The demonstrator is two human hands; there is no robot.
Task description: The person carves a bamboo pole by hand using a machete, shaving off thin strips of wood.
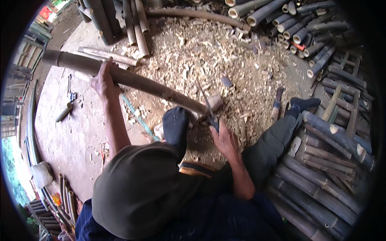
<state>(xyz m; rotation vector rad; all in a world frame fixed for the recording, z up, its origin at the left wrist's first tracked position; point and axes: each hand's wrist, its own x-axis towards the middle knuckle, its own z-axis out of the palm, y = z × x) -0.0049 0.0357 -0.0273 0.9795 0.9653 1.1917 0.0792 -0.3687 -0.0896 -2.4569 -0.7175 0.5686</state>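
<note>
On the chip-strewn floor (225, 60), your left hand (103, 82) at ten o'clock closes its fingers around the long bamboo pole (132, 78) to steady it, while your right hand (225, 138) grips the blade (206, 100) at its near end.

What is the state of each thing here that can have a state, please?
Bamboo pole: lifted at a slant, its lower end resting at the chopping block.
Left hand: closed around the pole.
Right hand: closed on the knife handle.
Knife: blade up, set against the pole's end.
Chopping block: lying among the chips.
Wood chips: scattered over the floor.
Cut bamboo poles: stacked lying down.
</note>
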